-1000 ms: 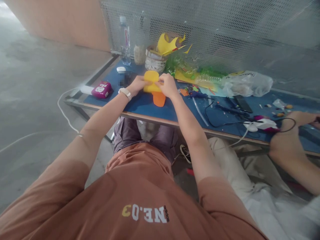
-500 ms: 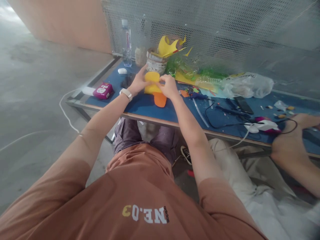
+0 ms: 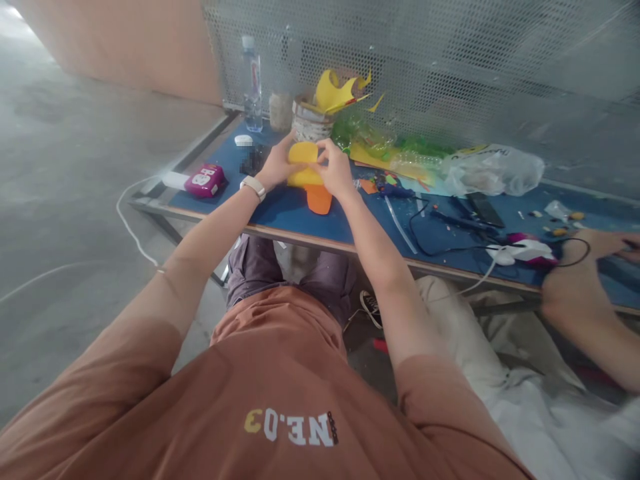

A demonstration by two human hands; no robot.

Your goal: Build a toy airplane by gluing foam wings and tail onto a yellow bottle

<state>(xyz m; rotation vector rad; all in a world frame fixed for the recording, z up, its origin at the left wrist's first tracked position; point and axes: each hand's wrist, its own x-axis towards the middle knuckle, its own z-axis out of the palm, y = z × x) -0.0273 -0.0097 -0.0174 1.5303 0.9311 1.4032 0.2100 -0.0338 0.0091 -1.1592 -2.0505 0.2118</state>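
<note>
A yellow piece with a rounded top lies between my two hands over the blue table. Below it an orange piece with a rounded end sticks out toward the table's front edge. My left hand, with a white band at the wrist, grips the yellow piece from the left, thumb across its lower part. On the right side my right hand pinches the same piece, its thumb near the left thumb and its index finger bent above.
On the blue table stand a water bottle and a wrapped pot with yellow scraps. A magenta pack lies left. Rightward are green bottles, a plastic bag, cables and another person's arm.
The index finger of my right hand has lifted a little from the yellow piece. My left hand has hardly moved. At the far right the other person's hand has shifted slightly.
</note>
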